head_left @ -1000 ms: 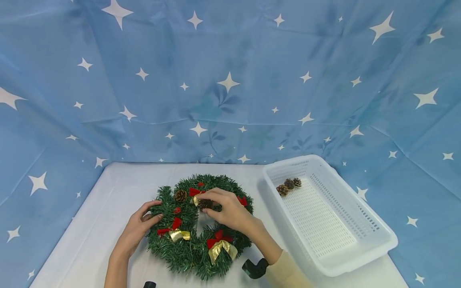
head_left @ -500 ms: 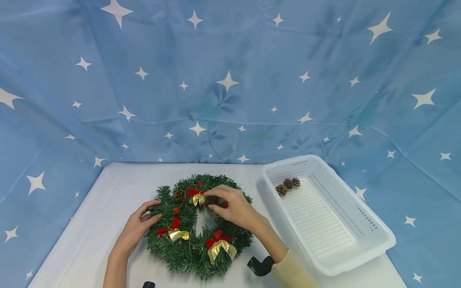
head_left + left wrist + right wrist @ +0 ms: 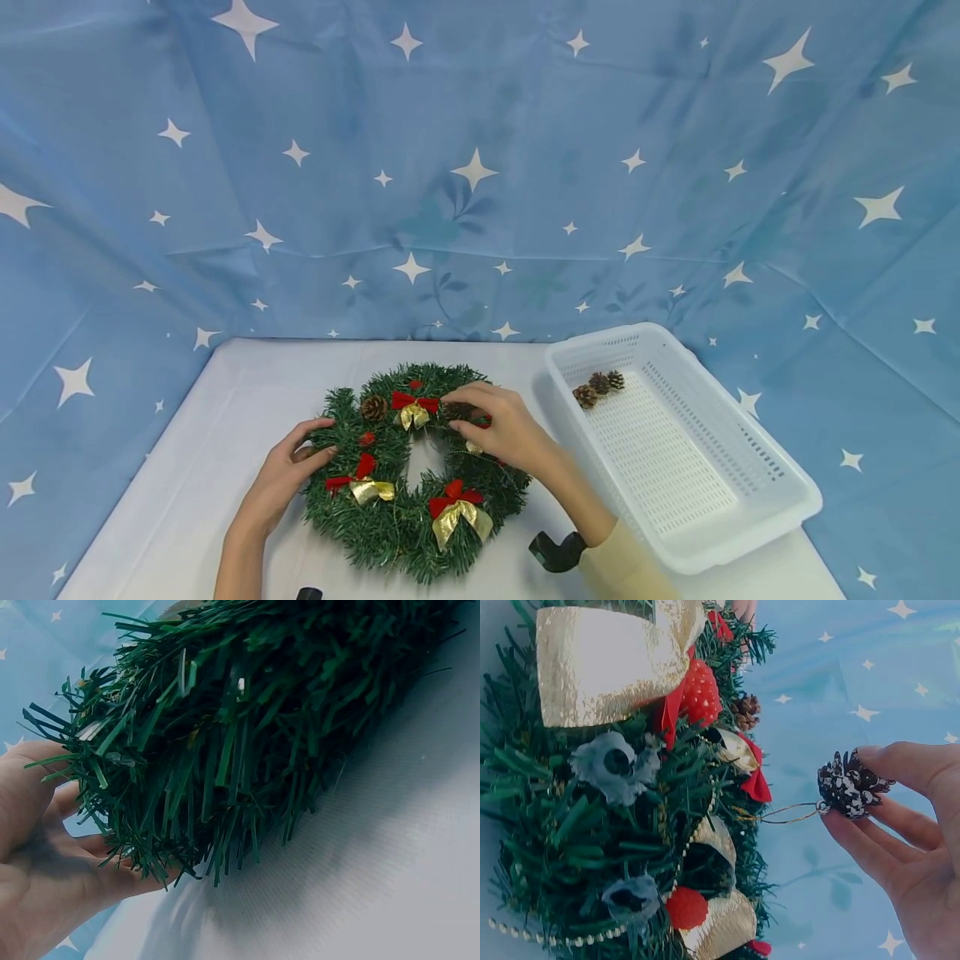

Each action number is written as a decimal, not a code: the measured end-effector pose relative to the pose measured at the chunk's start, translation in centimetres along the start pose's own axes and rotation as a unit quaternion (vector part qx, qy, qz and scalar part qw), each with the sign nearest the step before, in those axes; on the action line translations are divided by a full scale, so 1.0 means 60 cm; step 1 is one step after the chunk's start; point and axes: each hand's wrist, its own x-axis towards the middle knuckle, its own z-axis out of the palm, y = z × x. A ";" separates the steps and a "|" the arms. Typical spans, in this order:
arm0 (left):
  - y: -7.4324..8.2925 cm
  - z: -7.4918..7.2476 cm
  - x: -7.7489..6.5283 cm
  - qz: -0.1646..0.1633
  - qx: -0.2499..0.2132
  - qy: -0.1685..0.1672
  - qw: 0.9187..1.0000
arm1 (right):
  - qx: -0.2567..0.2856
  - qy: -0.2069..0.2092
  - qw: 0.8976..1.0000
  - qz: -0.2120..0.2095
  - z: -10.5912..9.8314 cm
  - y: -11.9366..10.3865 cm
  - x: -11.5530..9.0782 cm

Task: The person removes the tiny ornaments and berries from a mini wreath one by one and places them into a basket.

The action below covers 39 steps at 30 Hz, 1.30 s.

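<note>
A round green wreath (image 3: pixel 397 533) lies on the white table, trimmed with red-and-gold bows (image 3: pixel 459 515), red berries and a pine cone (image 3: pixel 373 407) at its upper left. My left hand (image 3: pixel 288 471) grips its left edge, thumb and fingers around the green needles (image 3: pixel 225 750). Between thumb and fingers of my right hand (image 3: pixel 502 429) is a second, dark pine cone (image 3: pixel 851 787) with white-tipped scales. A thin gold loop of string (image 3: pixel 787 814) trails from it toward the wreath. In the head view this hand hovers over the wreath's upper right, partly covering a bow.
To the right stands a white perforated plastic basket (image 3: pixel 675 458) with three pine cones (image 3: pixel 585 396) in its far left corner. A beaded gold string (image 3: pixel 592 936) runs along the wreath. Behind the table hangs a blue cloth (image 3: pixel 480 100) with white stars.
My right hand has moved right across the wreath with the pine cone, uncovering the upper red-and-gold bow. The left hand has stayed at the wreath's left edge.
</note>
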 end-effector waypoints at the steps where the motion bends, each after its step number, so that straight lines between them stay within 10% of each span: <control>1: 0.000 0.000 0.000 0.000 0.000 0.000 1.000 | -0.001 0.000 1.000 0.003 -0.002 0.000 -0.001; 39: 0.003 -0.002 0.000 -0.013 0.012 -0.002 1.000 | -0.052 0.005 0.998 0.025 -0.089 0.017 -0.035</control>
